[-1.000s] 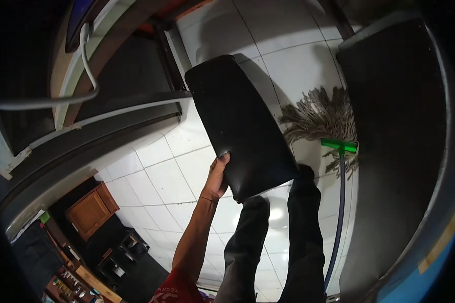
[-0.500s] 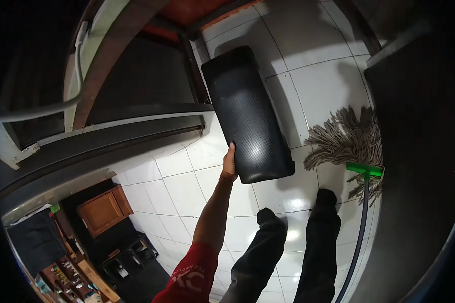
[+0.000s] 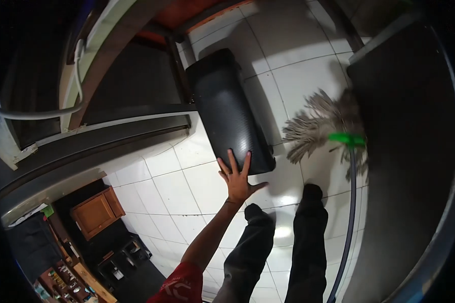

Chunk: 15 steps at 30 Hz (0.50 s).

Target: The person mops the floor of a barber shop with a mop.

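A long black padded stool or bench (image 3: 222,103) with a textured top stands on the white tiled floor. My left hand (image 3: 237,182) lies with spread fingers against its near end, the fingertips on the black surface and the thumb pointing right. Nothing is held in it. My right hand is out of view. Right of the black piece is a grey string mop (image 3: 321,123) with a green clamp (image 3: 347,139) and a long dark handle (image 3: 352,202), its strands spread on the tiles. What holds the handle's lower end is not visible.
My feet and dark trousers (image 3: 308,242) are just below the mop and the black piece. A dark flat surface (image 3: 404,166) runs along the right side. Dark furniture with a pale edge (image 3: 136,118) is at the left, and a wooden cabinet door (image 3: 97,213) at the lower left.
My left hand has gone from gripping the black piece's left side to lying spread on its near end. The mop head and the black piece appear further left in view.
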Each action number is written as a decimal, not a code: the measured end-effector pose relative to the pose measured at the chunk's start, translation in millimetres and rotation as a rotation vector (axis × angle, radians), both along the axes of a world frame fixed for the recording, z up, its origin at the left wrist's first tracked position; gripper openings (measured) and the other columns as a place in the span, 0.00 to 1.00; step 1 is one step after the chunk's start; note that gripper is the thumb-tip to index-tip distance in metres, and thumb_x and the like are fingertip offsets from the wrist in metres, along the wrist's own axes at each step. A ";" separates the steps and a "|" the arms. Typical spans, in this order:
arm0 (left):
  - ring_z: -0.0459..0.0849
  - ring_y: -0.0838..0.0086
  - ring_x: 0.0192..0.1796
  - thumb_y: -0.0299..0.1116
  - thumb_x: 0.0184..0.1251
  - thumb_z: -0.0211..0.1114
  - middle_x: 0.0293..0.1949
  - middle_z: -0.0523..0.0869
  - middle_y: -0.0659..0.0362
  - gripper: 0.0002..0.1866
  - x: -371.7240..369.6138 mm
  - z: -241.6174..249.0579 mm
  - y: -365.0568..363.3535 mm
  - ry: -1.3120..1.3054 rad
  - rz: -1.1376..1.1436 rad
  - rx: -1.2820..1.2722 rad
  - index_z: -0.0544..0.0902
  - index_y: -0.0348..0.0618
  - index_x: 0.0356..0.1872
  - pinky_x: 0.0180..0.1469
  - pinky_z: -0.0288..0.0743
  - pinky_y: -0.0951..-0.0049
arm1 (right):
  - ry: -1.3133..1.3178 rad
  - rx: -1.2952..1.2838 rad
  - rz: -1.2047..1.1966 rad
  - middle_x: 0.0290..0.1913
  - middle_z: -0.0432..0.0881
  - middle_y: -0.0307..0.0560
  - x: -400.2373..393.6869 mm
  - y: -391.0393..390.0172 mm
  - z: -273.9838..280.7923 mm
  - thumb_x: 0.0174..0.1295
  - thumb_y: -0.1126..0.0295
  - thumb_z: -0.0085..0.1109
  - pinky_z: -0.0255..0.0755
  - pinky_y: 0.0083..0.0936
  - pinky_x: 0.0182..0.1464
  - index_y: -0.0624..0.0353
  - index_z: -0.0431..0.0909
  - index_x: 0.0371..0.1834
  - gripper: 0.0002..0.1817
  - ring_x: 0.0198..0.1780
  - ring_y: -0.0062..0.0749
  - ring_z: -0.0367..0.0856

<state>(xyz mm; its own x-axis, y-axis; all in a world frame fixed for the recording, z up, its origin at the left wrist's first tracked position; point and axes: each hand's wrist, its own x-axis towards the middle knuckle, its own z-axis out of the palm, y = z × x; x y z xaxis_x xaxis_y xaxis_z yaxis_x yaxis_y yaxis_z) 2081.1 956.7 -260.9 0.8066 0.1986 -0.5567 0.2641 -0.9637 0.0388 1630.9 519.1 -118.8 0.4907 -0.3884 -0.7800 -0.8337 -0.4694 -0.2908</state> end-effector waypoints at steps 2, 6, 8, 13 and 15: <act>0.36 0.33 0.64 0.53 0.39 0.69 0.67 0.35 0.45 0.46 -21.3 -43.2 12.0 -0.295 0.005 -0.015 0.55 0.69 0.63 0.53 0.50 0.31 | -0.001 -0.020 -0.016 0.55 0.67 0.55 -14.2 -10.8 6.7 0.67 0.59 0.33 0.66 0.24 0.50 0.60 0.57 0.62 0.24 0.51 0.28 0.68; 0.39 0.33 0.64 0.51 0.39 0.69 0.67 0.37 0.46 0.45 -18.8 -42.0 16.5 -0.286 -0.007 0.007 0.56 0.68 0.63 0.53 0.57 0.37 | 0.242 -0.064 0.000 0.26 0.77 0.44 178.8 41.2 -52.1 0.66 0.60 0.34 0.65 0.28 0.22 0.54 0.58 0.61 0.22 0.22 0.29 0.74; 0.40 0.33 0.64 0.51 0.39 0.70 0.66 0.38 0.43 0.46 -15.0 -42.3 22.5 -0.345 -0.055 0.009 0.55 0.65 0.64 0.52 0.59 0.39 | 0.096 -0.137 0.092 0.18 0.71 0.42 173.0 60.0 -66.4 0.65 0.61 0.36 0.61 0.25 0.17 0.53 0.58 0.61 0.21 0.17 0.26 0.68; 0.42 0.31 0.62 0.52 0.41 0.69 0.65 0.38 0.40 0.47 16.0 -46.3 45.6 -0.442 -0.133 0.033 0.53 0.64 0.65 0.51 0.62 0.39 | 0.087 -0.133 0.106 0.16 0.69 0.46 147.2 58.4 -52.1 0.64 0.65 0.40 0.61 0.25 0.17 0.49 0.58 0.60 0.20 0.15 0.30 0.68; 0.44 0.30 0.62 0.49 0.41 0.70 0.65 0.38 0.39 0.48 35.8 -41.0 48.6 -0.327 -0.015 0.046 0.50 0.66 0.65 0.51 0.62 0.40 | 0.037 -0.119 0.109 0.16 0.69 0.47 128.6 45.7 -51.7 0.63 0.66 0.41 0.61 0.26 0.16 0.49 0.58 0.60 0.20 0.15 0.32 0.68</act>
<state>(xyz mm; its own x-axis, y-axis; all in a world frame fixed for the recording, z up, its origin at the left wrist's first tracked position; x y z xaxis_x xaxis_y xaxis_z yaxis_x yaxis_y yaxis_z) 2116.9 1005.3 -301.9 0.9442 0.2040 -0.2586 0.2303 -0.9702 0.0752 1759.5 564.8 -170.5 0.5069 -0.4252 -0.7498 -0.7849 -0.5873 -0.1975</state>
